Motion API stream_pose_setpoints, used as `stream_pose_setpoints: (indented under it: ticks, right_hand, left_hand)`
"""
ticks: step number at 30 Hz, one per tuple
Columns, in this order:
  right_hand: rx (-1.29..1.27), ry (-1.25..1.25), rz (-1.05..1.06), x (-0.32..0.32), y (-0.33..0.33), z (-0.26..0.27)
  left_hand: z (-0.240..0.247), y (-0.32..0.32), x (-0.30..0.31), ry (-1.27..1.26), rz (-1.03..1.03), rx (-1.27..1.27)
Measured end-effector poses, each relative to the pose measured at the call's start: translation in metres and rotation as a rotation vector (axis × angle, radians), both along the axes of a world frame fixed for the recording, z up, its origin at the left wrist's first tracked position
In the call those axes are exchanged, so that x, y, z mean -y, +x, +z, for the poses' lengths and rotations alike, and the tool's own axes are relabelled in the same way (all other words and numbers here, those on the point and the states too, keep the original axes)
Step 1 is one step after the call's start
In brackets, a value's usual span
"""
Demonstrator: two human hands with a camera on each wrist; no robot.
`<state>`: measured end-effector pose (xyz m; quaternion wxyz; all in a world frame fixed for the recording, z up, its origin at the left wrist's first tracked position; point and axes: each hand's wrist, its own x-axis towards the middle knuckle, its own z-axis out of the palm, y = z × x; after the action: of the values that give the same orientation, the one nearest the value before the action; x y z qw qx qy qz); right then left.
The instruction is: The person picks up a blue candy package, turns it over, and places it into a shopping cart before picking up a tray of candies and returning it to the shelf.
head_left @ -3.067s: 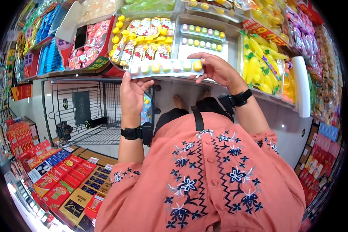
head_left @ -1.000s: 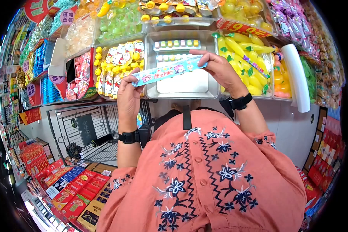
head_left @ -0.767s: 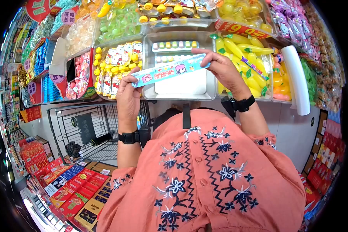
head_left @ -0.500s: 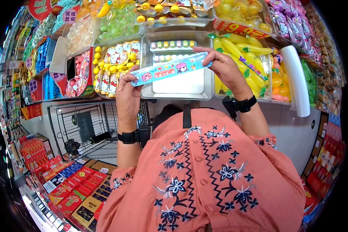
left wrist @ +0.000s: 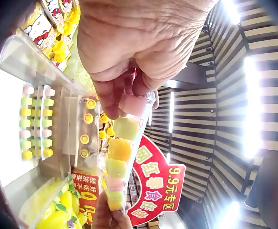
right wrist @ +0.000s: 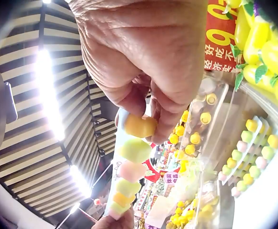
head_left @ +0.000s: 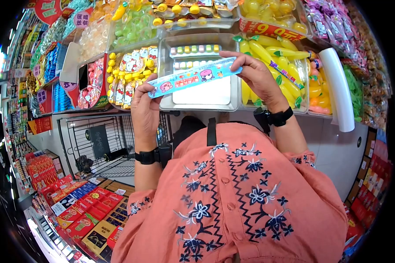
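Observation:
A strip pack of jelly cups (head_left: 193,80) is stretched level between both hands, its light-blue printed backing toward the head camera. My left hand (head_left: 145,107) pinches one end with thumb and fingers; my right hand (head_left: 260,83) pinches the other. Pink, green and yellow cups (left wrist: 119,149) bulge from the far side in the left wrist view. In the right wrist view, a yellow cup (right wrist: 140,126) sits at the right fingertips. Behind and below the pack stands a clear bin (head_left: 236,98) with similar strips (head_left: 195,50) lying at its back.
Yellow banana-shaped packs (head_left: 267,50) fill the bin to the right, beside a white roll (head_left: 338,90). Cartoon-cat pouches (head_left: 134,61) with yellow caps lie left. A dark phone (head_left: 83,76) rests on pink packs. A wire shopping cart (head_left: 98,140) stands below left.
The strip has been turned over: its cups faced the head camera earlier, and now the printed backing does. Both hands have kept hold. In the last half second hardly anything moved.

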<state>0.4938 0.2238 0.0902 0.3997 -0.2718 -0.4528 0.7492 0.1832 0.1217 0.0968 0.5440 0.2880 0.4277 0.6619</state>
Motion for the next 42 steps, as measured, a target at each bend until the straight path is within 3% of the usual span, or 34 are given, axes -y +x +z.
stream_pose_setpoints:
  ticks: [8, 12, 18, 24, 27, 42]
  right_hand:
    - [-0.011, -0.029, -0.052, 0.004, 0.001, 0.004]
    - [0.027, -0.095, -0.091, 0.001, -0.004, -0.005]
    - [0.112, -0.313, -0.120, -0.001, -0.017, -0.044]
    - [0.078, -0.485, -0.196, 0.003, -0.045, -0.078]
    - [0.058, -0.573, -0.238, 0.001, -0.055, -0.097]
    - [0.087, -0.788, -0.432, -0.028, -0.084, -0.143]
  left_hand:
    - [0.006, 0.000, -0.010, -0.055, -0.015, 0.034]
    - [0.015, -0.001, -0.020, -0.104, -0.143, -0.034]
    - [-0.024, -0.017, -0.039, -0.302, -0.169, -0.067]
    - [-0.057, -0.018, -0.060, -0.391, -0.057, 0.073]
    - [-0.062, -0.010, -0.065, -0.365, -0.112, 0.198]
    - [-0.145, 0.001, -0.101, -0.553, -0.036, 0.352]
